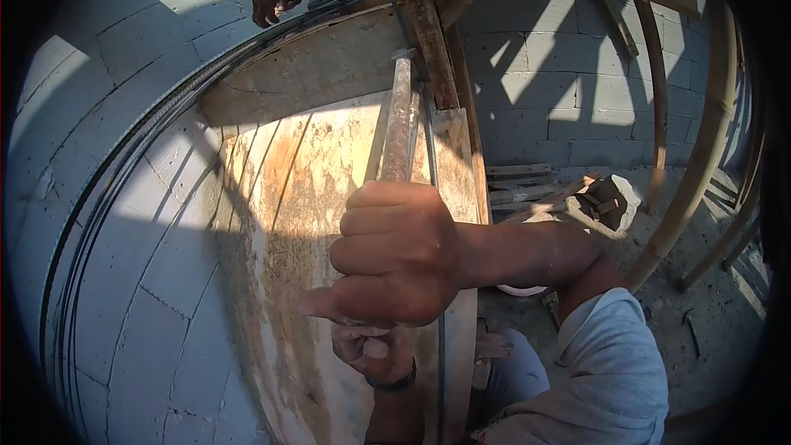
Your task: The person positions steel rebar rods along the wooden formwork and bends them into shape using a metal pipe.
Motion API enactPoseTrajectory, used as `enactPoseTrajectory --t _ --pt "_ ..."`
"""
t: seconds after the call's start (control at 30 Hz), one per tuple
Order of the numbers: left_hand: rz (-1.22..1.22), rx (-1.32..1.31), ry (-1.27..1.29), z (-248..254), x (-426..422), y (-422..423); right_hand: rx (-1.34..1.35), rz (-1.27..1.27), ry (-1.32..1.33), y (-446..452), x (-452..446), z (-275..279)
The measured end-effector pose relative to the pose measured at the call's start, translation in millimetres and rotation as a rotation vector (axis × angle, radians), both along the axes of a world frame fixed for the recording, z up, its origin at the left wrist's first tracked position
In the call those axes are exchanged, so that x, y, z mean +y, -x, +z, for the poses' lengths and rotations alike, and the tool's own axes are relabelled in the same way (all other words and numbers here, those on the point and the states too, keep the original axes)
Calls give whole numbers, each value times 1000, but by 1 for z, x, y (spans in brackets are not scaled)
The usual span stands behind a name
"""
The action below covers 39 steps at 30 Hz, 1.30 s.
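Note:
My right hand is closed in a fist around a rusty metal bar, which points away from me and has a flared far end. Just below it, my left hand has curled fingers; whatever it grips is hidden. A dark band circles that wrist. Both hands are over a weathered wooden board stained with cement. A thin steel rod runs lengthwise along the board, passing close to the right of my hands.
Long steel rods bend along the left over a block wall. At the top are another person's hands. Curved poles stand at right, near a broken bucket-like container and wood scraps on the floor.

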State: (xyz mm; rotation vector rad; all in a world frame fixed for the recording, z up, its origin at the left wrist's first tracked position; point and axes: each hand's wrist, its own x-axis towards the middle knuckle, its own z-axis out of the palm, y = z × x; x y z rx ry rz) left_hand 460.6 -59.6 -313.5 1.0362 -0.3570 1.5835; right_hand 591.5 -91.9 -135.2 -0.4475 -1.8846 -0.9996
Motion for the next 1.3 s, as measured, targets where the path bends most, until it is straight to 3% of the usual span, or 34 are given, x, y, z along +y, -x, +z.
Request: enactPoseTrajectory --t 0.2,0.23,0.47,0.6,0.63,0.83,1.0,1.13,1.17,1.27,1.3 --pt "145 80 -142 33 -6 -11 120 -31 117 -19 -25 -71" --pt "103 97 -265 22 1 -9 127 -54 151 -24 -33 -73" --pt "111 19 -257 23 1 -15 170 -41 312 -31 -52 -76" --pt "43 -55 -254 -7 8 -28 301 -29 210 -29 -22 -130" --pt "-69 -47 -246 3 4 -25 271 -2 279 -38 -32 -132" --pt "-173 62 -202 14 1 0 287 -86 332 -22 -52 -96" --pt "-9 16 -302 15 16 -11 395 -186 432 -3 -62 -84" --pt "53 147 -139 31 3 -5 571 -383 632 17 -65 -58" --pt "101 190 -31 33 -1 -2 606 -470 735 19 -69 -48" --pt "205 363 81 57 -6 8 755 -858 718 28 -60 -34" --pt "194 444 223 58 -8 16 856 -749 825 24 -58 -36"
